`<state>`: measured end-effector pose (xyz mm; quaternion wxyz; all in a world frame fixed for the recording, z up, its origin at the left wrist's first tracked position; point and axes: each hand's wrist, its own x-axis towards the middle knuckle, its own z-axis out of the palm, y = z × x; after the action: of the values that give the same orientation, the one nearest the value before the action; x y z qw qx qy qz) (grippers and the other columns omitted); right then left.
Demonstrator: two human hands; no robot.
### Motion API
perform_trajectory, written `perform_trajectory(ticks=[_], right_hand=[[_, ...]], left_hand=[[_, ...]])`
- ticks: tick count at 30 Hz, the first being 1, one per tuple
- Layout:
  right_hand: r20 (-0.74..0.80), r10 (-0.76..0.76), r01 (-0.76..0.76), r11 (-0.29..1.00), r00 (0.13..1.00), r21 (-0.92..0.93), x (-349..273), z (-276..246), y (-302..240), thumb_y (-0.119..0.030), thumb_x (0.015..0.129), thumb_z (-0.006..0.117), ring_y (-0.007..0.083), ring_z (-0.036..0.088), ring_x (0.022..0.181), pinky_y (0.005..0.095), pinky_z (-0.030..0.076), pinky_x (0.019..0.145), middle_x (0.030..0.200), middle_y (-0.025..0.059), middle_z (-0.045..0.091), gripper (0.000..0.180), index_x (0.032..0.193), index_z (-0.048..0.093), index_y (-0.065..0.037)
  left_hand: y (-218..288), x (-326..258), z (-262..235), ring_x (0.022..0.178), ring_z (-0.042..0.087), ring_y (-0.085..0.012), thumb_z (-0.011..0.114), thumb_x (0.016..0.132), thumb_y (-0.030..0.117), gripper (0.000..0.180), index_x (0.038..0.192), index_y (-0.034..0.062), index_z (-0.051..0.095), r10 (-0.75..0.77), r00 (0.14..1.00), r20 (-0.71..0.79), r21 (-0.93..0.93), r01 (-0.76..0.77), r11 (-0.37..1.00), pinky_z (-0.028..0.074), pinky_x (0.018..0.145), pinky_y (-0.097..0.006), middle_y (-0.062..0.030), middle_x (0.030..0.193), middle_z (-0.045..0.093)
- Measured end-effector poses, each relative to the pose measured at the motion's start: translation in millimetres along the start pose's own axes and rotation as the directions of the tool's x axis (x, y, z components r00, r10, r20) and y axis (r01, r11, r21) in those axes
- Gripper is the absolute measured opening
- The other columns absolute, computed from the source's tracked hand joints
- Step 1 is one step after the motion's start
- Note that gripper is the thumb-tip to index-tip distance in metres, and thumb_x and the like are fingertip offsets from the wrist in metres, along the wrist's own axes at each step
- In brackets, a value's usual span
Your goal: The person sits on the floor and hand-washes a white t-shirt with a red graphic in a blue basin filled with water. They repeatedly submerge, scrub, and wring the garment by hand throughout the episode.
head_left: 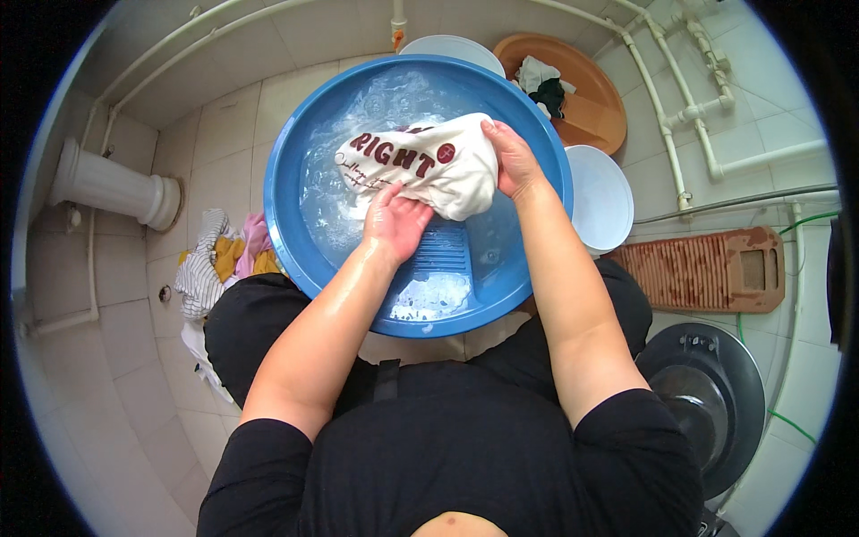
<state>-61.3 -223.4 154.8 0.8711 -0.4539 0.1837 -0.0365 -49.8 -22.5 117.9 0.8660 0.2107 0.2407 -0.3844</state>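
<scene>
The tiled floor (224, 125) carries everything here, and the largest thing on it is a round blue basin (286, 188) set right in front of the seated person's knees. It holds soapy water with foam across the surface, and a ribbed washing panel (445, 253) moulded into its near slope shows above the waterline.

On that slope, lifted mostly clear of the water, lies a white garment with dark red print (420, 161). It looks soaked through and bunched, so the washing appears to be well under way but not finished: suds are in the water, nothing shows rinsing or wringing, and the piece sits in the basin.

A heap of striped, pink and yellow clothes (219, 259) lies on the floor just to the left of the basin, which suggests more pieces are waiting. Behind the basin stands a brown tub (595, 94) with a few clothes in it, beside two white basins (604, 197). A reddish washboard (707, 268) lies flat to the right.

The right hand (514, 161) has its grip closed on the far edge of the garment, pinning it. The left hand (394, 219), wet and shiny, clutches the near fold, fingers curled into the cloth against the ribs.
</scene>
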Motion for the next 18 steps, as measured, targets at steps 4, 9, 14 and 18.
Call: perform_trajectory(ticks=[4,9,14,18], right_hand=[[-0.354,-0.489,-0.072,0.505,0.797,-0.860,21,-69,49,-0.023,0.068,0.070,0.0331,0.056,0.091,0.0390,0.045,0.080,0.102,0.0169,0.057,0.049,0.107,0.051,-0.001],[0.076,-0.412,0.129,0.103,0.908,-0.986,-2,-8,49,-0.029,0.070,0.067,0.0265,0.044,0.111,0.0342,0.035,0.094,0.111,0.0101,0.055,0.038,0.103,0.060,-0.011],[0.309,-0.166,0.304,-0.059,0.936,-0.951,-5,-23,63,-0.046,0.073,0.059,0.0296,0.052,0.103,0.0353,0.040,0.090,0.110,0.0134,0.057,0.048,0.105,0.061,-0.010],[-0.152,-0.115,-0.148,0.040,0.982,-0.988,1,-43,55,-0.049,0.072,0.060,0.0326,0.054,0.102,0.0365,0.042,0.088,0.108,0.0187,0.058,0.056,0.106,0.060,-0.004]], left_hand=[[14,11,-14,0.076,0.052,-0.0135,0.054,0.082,0.034,0.031,0.098,0.0085,0.052,0.112,0.965,-0.237,0.099,-0.091,0.991,0.039,0.057,-0.026,-0.0015,0.094,0.057],[6,4,-13,0.062,0.049,-0.0110,0.058,0.082,0.034,0.022,0.092,0.0150,0.054,-0.083,0.951,-0.298,0.176,0.140,0.974,0.032,0.044,-0.023,0.0019,0.080,0.057],[6,5,-15,0.056,0.049,-0.0109,0.060,0.081,0.022,0.014,0.088,0.0125,0.052,0.252,0.896,-0.365,0.391,-0.098,0.915,0.032,0.042,-0.024,-0.0001,0.076,0.056],[10,17,-26,0.075,0.054,-0.0163,0.052,0.085,0.018,0.016,0.096,0.0067,0.054,0.461,0.864,-0.204,0.307,-0.391,0.868,0.042,0.075,-0.030,-0.0044,0.087,0.059]])
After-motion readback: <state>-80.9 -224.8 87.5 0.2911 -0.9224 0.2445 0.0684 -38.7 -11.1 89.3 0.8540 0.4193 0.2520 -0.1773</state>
